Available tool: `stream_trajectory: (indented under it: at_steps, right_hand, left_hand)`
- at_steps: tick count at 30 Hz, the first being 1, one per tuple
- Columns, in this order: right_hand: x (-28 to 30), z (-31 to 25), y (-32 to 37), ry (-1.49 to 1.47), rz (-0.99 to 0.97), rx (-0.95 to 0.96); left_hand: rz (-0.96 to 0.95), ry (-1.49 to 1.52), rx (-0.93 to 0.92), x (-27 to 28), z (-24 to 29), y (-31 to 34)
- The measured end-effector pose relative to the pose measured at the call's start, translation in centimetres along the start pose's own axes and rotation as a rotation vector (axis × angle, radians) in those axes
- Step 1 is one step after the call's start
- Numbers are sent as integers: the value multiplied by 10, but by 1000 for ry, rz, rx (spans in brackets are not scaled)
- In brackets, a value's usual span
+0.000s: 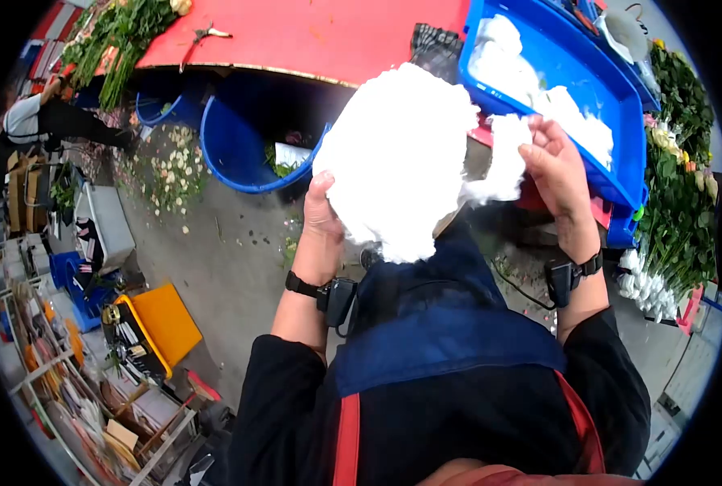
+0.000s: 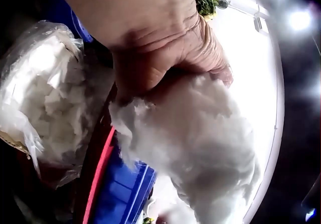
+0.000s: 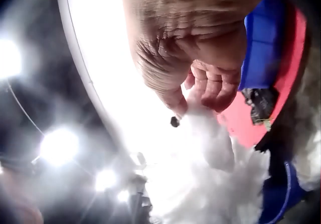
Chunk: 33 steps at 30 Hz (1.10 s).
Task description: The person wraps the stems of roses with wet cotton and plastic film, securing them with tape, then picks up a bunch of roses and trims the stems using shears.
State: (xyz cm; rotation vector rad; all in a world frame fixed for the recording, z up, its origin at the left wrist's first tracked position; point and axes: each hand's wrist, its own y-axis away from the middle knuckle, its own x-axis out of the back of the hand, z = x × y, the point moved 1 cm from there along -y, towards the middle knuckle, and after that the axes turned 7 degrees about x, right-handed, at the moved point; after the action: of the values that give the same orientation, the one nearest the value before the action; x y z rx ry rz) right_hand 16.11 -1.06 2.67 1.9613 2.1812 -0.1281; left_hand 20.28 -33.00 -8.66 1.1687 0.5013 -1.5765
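Note:
A big white wad of cotton wool [image 1: 410, 154] is held up before the body in the head view. My left hand [image 1: 322, 212] grips its left edge, thumb on the near face, the other fingers hidden behind it. In the left wrist view the same cotton wool [image 2: 195, 143] bulges out below the left hand [image 2: 155, 58]. On the other side, my right hand [image 1: 557, 166] pinches a tuft of cotton wool [image 1: 507, 154] that hangs at the wad's right edge and joins it low down. The right wrist view shows the thumb and fingers of the right hand [image 3: 195, 58] on fluffy cotton.
Beyond the hands is a red table [image 1: 312, 40] with pruning shears [image 1: 205, 36]. A blue tray [image 1: 624, 150] with cotton pieces stands at the right, bunched flowers [image 1: 677, 194] past it. Under the table edge sits a blue bin [image 1: 215, 154]. At left, a yellow crate [image 1: 162, 324] and another person [image 1: 61, 121].

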Motion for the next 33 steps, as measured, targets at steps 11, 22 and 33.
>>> stream_trajectory:
  at_steps: [11,22,33]
  right_hand:
    - [63,-82,-147,761,-607,278]
    - [245,-76,-196,238,-345,219]
    - [395,-19,-230,-210,76,-420]
  left_hand:
    - [103,-362,-240,-123,7,-113]
    - [-73,-525,-59,-237,-58,-286]
    - [207,-812,294,-246,-179,-489]
